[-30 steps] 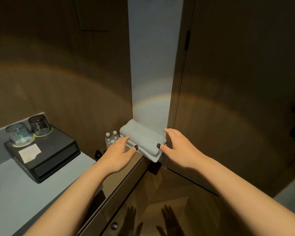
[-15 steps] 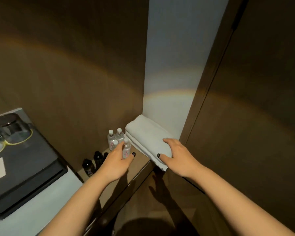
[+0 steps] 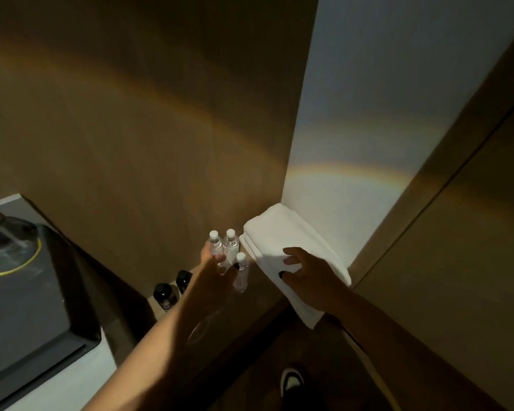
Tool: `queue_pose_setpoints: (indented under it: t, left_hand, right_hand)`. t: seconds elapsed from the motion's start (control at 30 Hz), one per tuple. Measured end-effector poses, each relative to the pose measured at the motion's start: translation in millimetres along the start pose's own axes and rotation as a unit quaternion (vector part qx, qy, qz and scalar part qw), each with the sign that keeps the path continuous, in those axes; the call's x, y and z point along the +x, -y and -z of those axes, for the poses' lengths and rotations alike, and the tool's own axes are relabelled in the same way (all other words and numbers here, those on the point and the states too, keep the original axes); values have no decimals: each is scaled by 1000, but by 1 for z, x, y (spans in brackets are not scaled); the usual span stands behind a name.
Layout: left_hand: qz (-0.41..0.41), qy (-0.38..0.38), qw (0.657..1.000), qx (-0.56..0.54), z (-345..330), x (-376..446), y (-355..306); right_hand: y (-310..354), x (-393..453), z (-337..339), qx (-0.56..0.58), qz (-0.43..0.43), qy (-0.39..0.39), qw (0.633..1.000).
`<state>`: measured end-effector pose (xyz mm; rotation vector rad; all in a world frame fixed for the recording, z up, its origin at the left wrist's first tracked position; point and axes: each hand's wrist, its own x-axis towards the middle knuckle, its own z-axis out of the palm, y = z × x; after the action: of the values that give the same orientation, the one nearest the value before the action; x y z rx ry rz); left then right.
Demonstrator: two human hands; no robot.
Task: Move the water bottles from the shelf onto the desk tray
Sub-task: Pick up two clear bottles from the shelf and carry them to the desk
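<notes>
Three clear water bottles with white caps stand on a low wooden shelf (image 3: 258, 295): two at the back (image 3: 215, 246) (image 3: 231, 244) and one in front (image 3: 241, 272). My left hand (image 3: 212, 277) reaches in among them with spread fingers, touching the back left bottle and the front one, gripping none that I can see. My right hand (image 3: 304, 277) rests on a folded white towel (image 3: 282, 235) to the right of the bottles, fingers loosely bent. The black desk tray (image 3: 42, 321) lies at the left.
Two dark-capped small bottles (image 3: 164, 293) (image 3: 184, 278) stand on the shelf left of the water bottles. An upturned glass (image 3: 3, 241) sits on the tray. Wooden walls close in behind and right. My shoe (image 3: 291, 384) shows on the dark floor below.
The view has moved closer and to the right. My left hand has left the towel and reached the bottles. My right hand has slid further over the towel.
</notes>
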<state>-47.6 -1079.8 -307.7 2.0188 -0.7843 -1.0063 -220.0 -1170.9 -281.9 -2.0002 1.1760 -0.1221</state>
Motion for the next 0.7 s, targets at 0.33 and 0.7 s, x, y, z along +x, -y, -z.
queue_pose_setpoints:
  t: [0.33,0.7]
  left_hand:
    - [107,-110,988,-17,-27,103,7]
    - [188,-145,971,0,-64,198,95]
  right_hand:
    - [-24,154,18,15,52,128,990]
    - [-91,246,-47,85,-10,158,984]
